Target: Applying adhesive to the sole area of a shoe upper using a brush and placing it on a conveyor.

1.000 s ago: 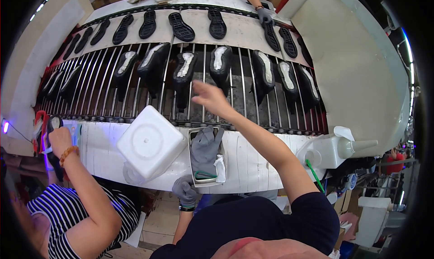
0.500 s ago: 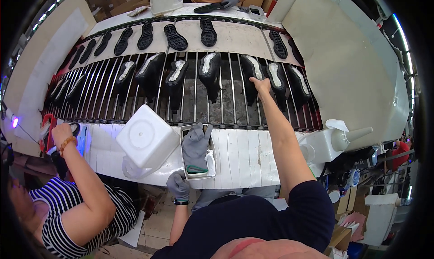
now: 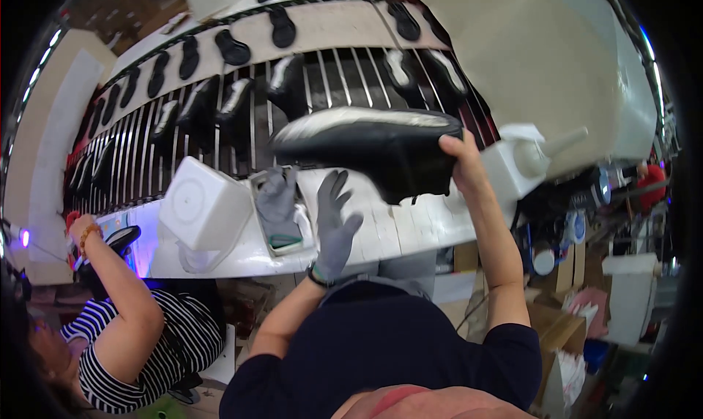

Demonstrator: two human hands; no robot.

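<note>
My bare right hand (image 3: 469, 169) grips a black shoe upper (image 3: 366, 147) by its heel end. The shoe lies sideways in the air above the white bench, its pale bottom facing up and its toe to the left. Below the toe, my left hand (image 3: 335, 232), in a grey glove, is raised with its fingers spread, apart from the shoe and holding nothing. Beyond them, several more black shoe uppers (image 3: 287, 90) rest bottom up on a rack of metal rods (image 3: 322, 71). Black soles (image 3: 233, 49) lie on a pale belt behind the rack.
On the white bench (image 3: 373, 225) stand a white plastic container (image 3: 196, 210) and a small bin (image 3: 311, 236) with a grey glove in it. A white spouted bottle (image 3: 512, 166) is at the right. At the left sits a co-worker in a striped top (image 3: 179, 324), beside a blue-lit spot.
My right hand has lifted the shoe upper off the rack and brought it nearer, turned sideways. My left hand has risen from the bench edge and opened. The view has shifted.
</note>
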